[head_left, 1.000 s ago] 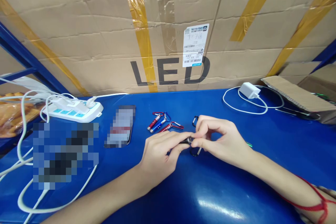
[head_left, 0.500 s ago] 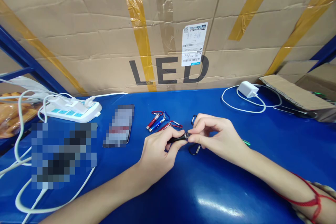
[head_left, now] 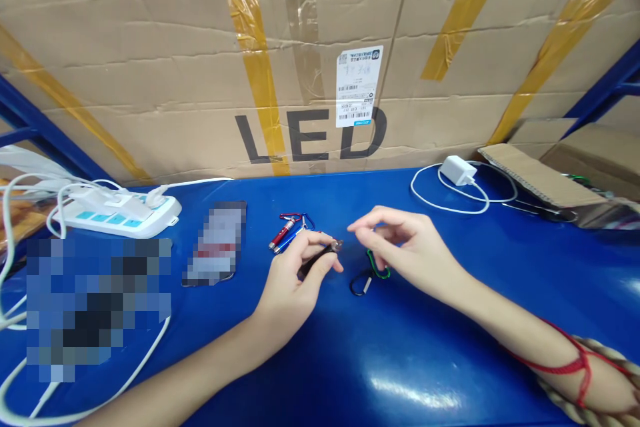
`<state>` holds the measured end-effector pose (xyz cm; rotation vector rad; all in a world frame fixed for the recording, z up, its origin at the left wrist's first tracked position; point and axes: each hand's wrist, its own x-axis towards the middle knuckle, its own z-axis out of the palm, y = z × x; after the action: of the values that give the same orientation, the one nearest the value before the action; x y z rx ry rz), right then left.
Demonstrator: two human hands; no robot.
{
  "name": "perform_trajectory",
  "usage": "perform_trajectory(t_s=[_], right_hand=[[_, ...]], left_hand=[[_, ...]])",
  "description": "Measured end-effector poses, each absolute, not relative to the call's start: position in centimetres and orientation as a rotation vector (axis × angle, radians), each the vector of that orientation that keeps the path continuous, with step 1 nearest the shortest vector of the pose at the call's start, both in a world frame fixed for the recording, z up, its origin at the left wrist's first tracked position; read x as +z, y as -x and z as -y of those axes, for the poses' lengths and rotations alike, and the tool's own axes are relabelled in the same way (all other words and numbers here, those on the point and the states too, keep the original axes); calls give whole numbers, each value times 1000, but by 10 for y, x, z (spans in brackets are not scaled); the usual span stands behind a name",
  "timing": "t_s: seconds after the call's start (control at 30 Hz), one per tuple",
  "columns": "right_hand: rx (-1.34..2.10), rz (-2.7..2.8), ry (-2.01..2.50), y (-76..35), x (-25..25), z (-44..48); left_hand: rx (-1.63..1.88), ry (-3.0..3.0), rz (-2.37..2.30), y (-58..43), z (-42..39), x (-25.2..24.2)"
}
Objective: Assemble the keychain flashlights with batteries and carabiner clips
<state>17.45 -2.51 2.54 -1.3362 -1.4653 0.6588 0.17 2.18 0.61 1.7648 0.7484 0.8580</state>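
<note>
Right of phone (head_left: 216, 240), wrapped in curled left fingers (head_left: 311, 238): 1 slim black cylinder (head_left: 316, 261), tilted, shiny tip exposed. Farther right of phone: right fingers (head_left: 383, 216) nearly pinched, hold on anything unclear.

A dark, shiny-tipped tube (head_left: 317, 259) slants between left fingers (head_left: 320, 273).

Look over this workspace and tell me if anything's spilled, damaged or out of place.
No spill shows. The big cardboard box behind the blue table is creased, and its white label partly covers the printed D. At left, white cables loop untidily near the power strip.
</note>
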Motion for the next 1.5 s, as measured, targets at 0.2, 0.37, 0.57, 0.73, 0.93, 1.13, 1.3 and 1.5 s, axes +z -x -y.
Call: perform_trajectory(t_s=[0.2,0.37,0.57,0.73,0.93,1.13,1.3,1.5], right_hand=[[-50,1625,1630,-189,25,19],[-149,1941,1879,-193,15,17],[-99,2145,1943,-194,7,13],[34,2137,1907,-192,8,13],[104,2102,1924,-188,13,16],[518,2305,1709,-196,31,20],[646,2393,1587,-198,32,21],[528,2377,1609,-186,27,24]], left_hand=[[762,-1466,-728,-5,-29,4],[682,-1339,-728,-6,-29,7],[613,-1294,-704,-7,-26,8],[583,-1253,-692,-8,-27,5],[587,-1252,-721,-8,-28,6],[568,-1365,-755,-5,-25,4],[550,-1420,-821,-5,-23,5],[588,-1493,-934,-4,-28,-1]])
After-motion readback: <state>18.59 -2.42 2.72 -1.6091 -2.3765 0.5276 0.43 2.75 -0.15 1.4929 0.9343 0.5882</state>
